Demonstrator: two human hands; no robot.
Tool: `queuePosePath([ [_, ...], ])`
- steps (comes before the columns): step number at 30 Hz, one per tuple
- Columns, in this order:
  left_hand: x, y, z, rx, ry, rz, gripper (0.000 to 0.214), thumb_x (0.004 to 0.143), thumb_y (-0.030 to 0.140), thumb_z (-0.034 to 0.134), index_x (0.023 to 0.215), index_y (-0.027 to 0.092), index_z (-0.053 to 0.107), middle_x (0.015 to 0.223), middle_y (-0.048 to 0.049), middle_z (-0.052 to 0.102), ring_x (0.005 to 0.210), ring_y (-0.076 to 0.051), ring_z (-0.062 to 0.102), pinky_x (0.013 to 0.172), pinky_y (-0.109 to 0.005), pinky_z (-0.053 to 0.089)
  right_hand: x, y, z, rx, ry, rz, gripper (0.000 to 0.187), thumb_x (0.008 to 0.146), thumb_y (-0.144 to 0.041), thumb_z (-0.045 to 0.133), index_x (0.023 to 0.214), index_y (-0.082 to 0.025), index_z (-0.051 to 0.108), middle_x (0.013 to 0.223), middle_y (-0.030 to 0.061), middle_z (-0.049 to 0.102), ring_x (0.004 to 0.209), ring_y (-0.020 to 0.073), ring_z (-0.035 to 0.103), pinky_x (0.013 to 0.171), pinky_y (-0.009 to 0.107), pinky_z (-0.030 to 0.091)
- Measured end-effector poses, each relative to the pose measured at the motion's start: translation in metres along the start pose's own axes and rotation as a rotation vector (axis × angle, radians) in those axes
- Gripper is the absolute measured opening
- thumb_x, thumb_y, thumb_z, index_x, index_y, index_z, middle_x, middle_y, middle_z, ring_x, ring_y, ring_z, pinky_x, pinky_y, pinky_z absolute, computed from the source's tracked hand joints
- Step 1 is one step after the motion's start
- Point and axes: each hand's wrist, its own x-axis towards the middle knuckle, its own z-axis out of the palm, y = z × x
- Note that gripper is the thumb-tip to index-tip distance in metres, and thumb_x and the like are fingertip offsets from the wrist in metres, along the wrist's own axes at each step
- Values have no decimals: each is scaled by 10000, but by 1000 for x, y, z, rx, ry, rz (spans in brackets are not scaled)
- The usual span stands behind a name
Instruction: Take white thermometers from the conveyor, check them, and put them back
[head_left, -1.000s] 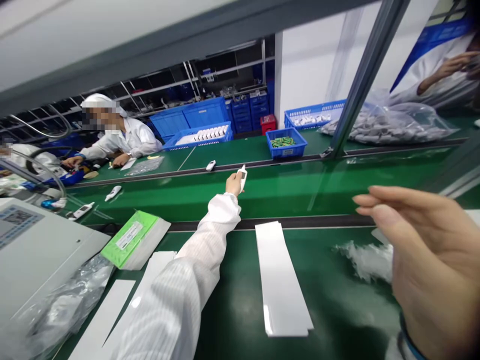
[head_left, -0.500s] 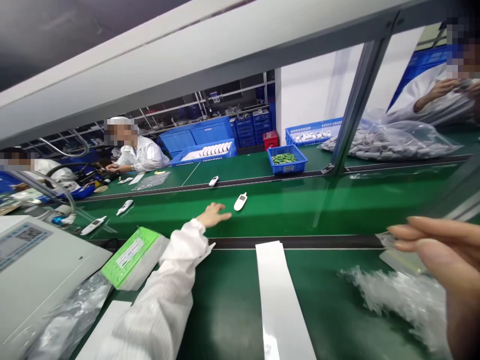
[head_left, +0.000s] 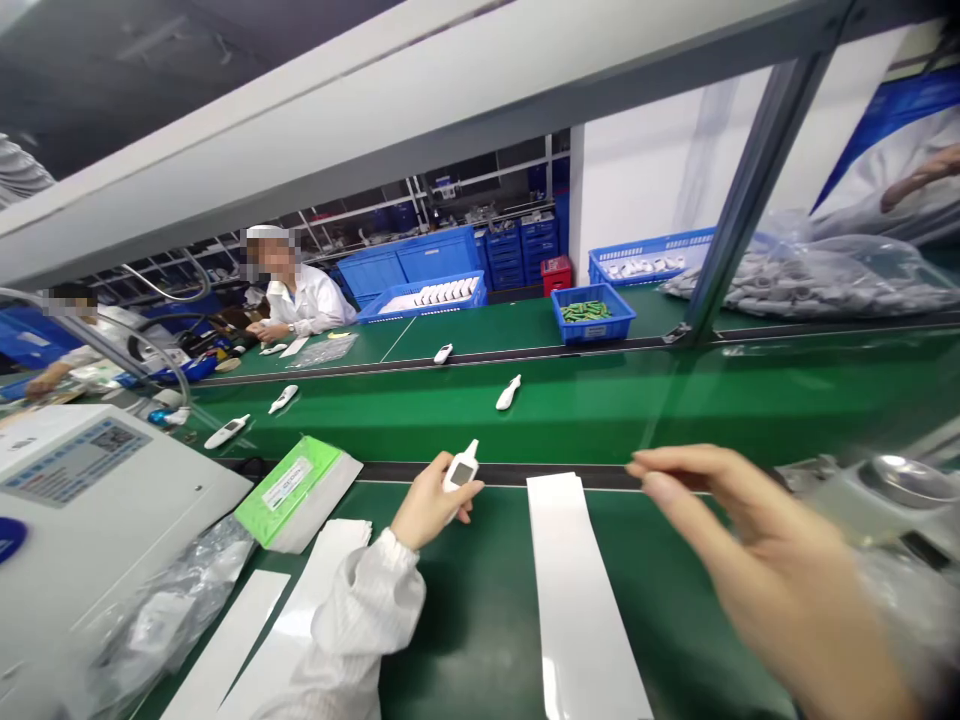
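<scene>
My left hand (head_left: pixel 426 508), in a white sleeve, is closed around a small white handheld device (head_left: pixel 460 467) with a little screen, held upright at the near edge of the green conveyor belt (head_left: pixel 600 415). My right hand (head_left: pixel 757 560) hovers close to the camera at the lower right, fingers stretched out and apart, with nothing in it. Just to its left, a long white strip (head_left: pixel 581 590) lies on the green bench. Another white device (head_left: pixel 508 392) rests on the belt beyond my left hand.
More white devices (head_left: pixel 283 398) (head_left: pixel 225 431) (head_left: pixel 443 352) lie on the belt. A green-topped pack (head_left: pixel 296 488), a grey machine (head_left: pixel 82 500) and clear bags sit at left. A blue basket (head_left: pixel 592 315) and a bag of parts (head_left: pixel 817 275) stand across. Two co-workers (head_left: pixel 300 295) sit at far left.
My left hand set a white device on the belt, drew back toward me and now grips a white device at the belt's near edge. My right hand shifted left and lower.
</scene>
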Motion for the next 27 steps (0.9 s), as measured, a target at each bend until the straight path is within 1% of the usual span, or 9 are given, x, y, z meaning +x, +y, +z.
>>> queuePosePath([
  [3, -21, 46, 26, -193, -71, 82, 446, 833, 455, 591, 1174, 242, 397, 646, 83, 568, 409, -120, 522, 398, -239, 432, 1, -2, 20, 72, -98, -30, 74, 912, -331, 611, 964, -318, 661, 946, -32, 695, 831, 141, 669, 690, 239, 560],
  [5, -34, 73, 38, -311, -135, 161, 535, 801, 407, 651, 1258, 256, 419, 716, 63, 608, 392, -93, 478, 363, -218, 382, 1, 0, 28, 64, -99, -81, 133, 902, -298, 631, 1028, -324, 662, 1058, -10, 661, 930, 154, 650, 772, 274, 564],
  [7, -45, 92, 44, -328, -158, 268, 480, 791, 340, 684, 1232, 258, 514, 850, 19, 673, 517, -110, 576, 476, -234, 466, 2, 2, 31, 21, -68, -168, 208, 892, -281, 646, 1091, -333, 670, 1179, 16, 619, 1055, 190, 608, 851, 334, 555],
  [9, -51, 103, 47, -274, -144, 355, 396, 797, 268, 678, 1182, 262, 585, 985, 0, 711, 770, -166, 677, 703, -271, 530, 2, 2, 29, -28, -44, -253, 240, 889, -254, 651, 1112, -338, 685, 1236, 28, 600, 1113, 217, 564, 883, 380, 542],
  [11, -56, 108, 48, -231, -131, 389, 374, 796, 217, 665, 1160, 279, 610, 1074, 10, 723, 975, -208, 679, 854, -297, 511, 4, 1, 26, -27, -45, -315, 207, 892, -214, 651, 1055, -326, 712, 1207, 26, 627, 1093, 218, 552, 862, 383, 539],
  [15, -61, 112, 48, -248, -108, 356, 359, 760, 215, 694, 1106, 294, 641, 1095, 11, 728, 1028, -241, 670, 916, -336, 503, 7, -3, 23, 83, -1, -405, 160, 881, -122, 654, 884, -272, 711, 952, 11, 697, 945, 200, 575, 781, 361, 533],
  [19, -63, 115, 49, -349, -140, 286, 369, 709, 205, 730, 1062, 275, 648, 1043, -7, 731, 1009, -257, 671, 893, -354, 526, 7, -5, 26, 24, 28, -484, 160, 879, -79, 635, 837, -232, 655, 829, 0, 702, 867, 194, 567, 757, 368, 508],
  [24, -59, 111, 48, -403, -77, 271, 337, 736, 243, 702, 1063, 264, 623, 943, 6, 727, 879, -221, 683, 771, -310, 538, 3, -7, 27, -30, -5, -549, 143, 894, -64, 594, 856, -200, 612, 878, 16, 694, 908, 183, 544, 794, 353, 494],
  [27, -59, 107, 46, -358, -65, 295, 353, 759, 261, 700, 1100, 275, 611, 954, 18, 731, 853, -203, 682, 735, -284, 526, 3, -7, 25, -34, 44, -539, 119, 882, -95, 639, 935, -200, 625, 914, 24, 682, 929, 181, 552, 816, 347, 500],
])
